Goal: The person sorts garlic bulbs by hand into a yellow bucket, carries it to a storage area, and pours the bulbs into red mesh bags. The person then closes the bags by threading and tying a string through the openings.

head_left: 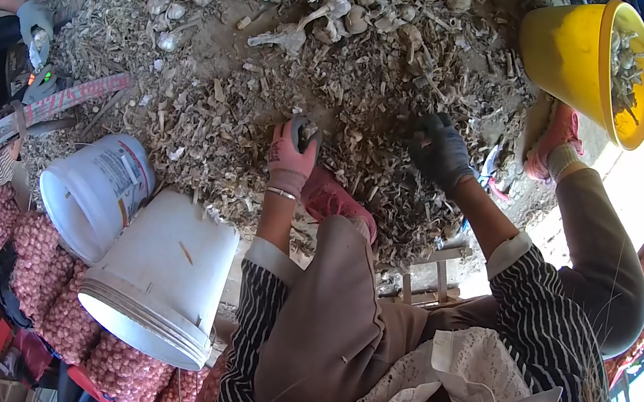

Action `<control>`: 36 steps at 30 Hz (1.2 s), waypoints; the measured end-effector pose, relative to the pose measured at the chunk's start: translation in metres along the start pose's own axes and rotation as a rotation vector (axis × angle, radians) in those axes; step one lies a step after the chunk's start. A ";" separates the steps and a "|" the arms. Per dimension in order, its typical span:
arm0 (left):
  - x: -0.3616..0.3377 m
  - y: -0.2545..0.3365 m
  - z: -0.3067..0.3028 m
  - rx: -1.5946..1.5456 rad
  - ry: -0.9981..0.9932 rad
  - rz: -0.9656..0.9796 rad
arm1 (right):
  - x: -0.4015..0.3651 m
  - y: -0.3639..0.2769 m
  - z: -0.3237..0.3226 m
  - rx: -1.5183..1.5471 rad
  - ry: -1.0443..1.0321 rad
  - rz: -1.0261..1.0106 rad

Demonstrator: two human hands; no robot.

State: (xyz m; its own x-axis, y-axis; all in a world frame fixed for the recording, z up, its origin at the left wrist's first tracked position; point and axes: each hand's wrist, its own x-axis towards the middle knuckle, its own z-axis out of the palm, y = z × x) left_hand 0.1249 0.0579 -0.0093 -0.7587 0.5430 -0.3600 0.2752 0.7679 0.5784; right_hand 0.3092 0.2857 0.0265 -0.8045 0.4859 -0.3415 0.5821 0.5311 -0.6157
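Note:
My left hand [293, 156], in a pink glove with dark finger coating, is low over the dry garlic litter [253, 106]. Its fingers and thumb curl around a small pale bit that I cannot make out. To the right, my right hand [441, 151] wears a dark grey glove and reaches down to the same litter. Its fingers are bent inward, and whatever they hold is hidden. Garlic bulbs [356, 20] with dry stalks lie piled ahead of both hands. Beside my right wrist lies a blue-and-red tool [492, 165], partly hidden.
A yellow bucket [561, 49] holding garlic tilts at upper right. White buckets [169, 261] lie at lower left, near net sacks of garlic [130, 373]. At the left edge, another person's gloved hand [34, 25] works near a pink-marked bar [73, 98].

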 end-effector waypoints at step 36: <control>-0.001 0.073 0.017 0.467 -0.287 0.016 | 0.044 0.048 -0.065 0.181 0.237 0.226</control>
State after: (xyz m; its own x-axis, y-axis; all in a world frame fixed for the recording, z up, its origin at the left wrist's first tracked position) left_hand 0.1558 0.1192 0.0203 -0.5783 0.5767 -0.5770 0.5682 0.7923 0.2224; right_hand 0.3092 0.3780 0.0281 -0.5958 0.7356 -0.3225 0.6947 0.2705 -0.6665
